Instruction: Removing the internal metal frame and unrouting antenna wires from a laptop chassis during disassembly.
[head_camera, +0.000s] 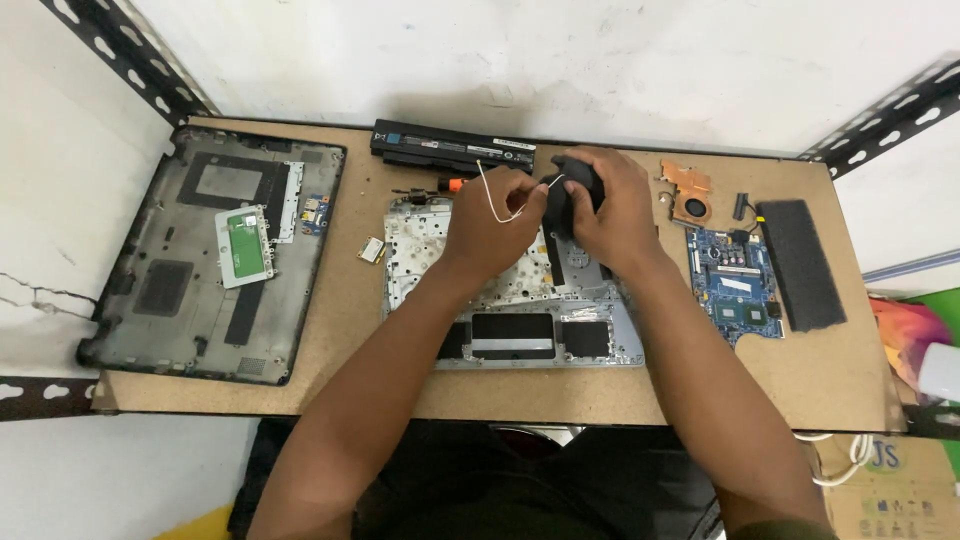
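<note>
Both forearms reach over the silver laptop palmrest frame (520, 330) on the counter (330, 320). Left hand (492, 222) pinches a white wire (487, 195); right hand (610, 205) grips a small black part (570, 190) (kind unclear).

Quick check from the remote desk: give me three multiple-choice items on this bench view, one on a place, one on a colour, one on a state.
1. Where does the black battery pack lie?
A. along the far edge of the table
B. on the floor
C. on the circuit board

2. What colour is the circuit board at right?
A. red
B. blue
C. yellow

3. What does the left hand do?
A. lies flat on the table
B. pinches a thin white wire
C. grips the battery pack

Answers: 1 A, it sits by the wall; 2 B, its surface is blue; 3 B, the wire loops from its fingertips, while the right hand holds a small black part.
</note>
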